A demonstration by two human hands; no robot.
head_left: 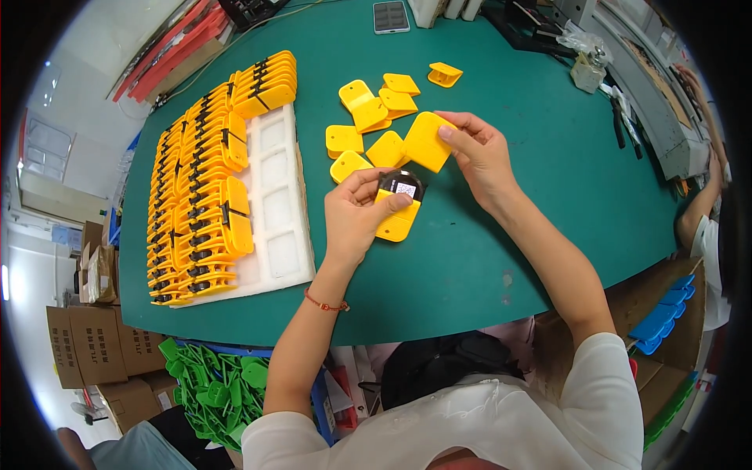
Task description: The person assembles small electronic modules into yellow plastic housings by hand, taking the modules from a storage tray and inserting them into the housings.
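My left hand [351,218] is closed on a yellow-and-black plastic part [398,225], its thumb pressed on the front. The part's upper end is black and rounded, with a white square-code label; the lower end is a yellow plate with a small hole. Up and to the right, my right hand [484,160] pinches a yellow plastic piece [428,141] by its right edge. The two held things are close together; whether they touch I cannot tell. Several loose yellow folded pieces [363,106] lie on the table just beyond my hands.
On the green table [470,266], a white foam tray [280,196] at left carries rows of yellow-and-black parts [200,188]. A grey device [391,17] lies at the far edge. Green pieces [219,392] fill a bin below left. Blue pieces [664,313] sit in a box at right, near another person's arm [701,200].
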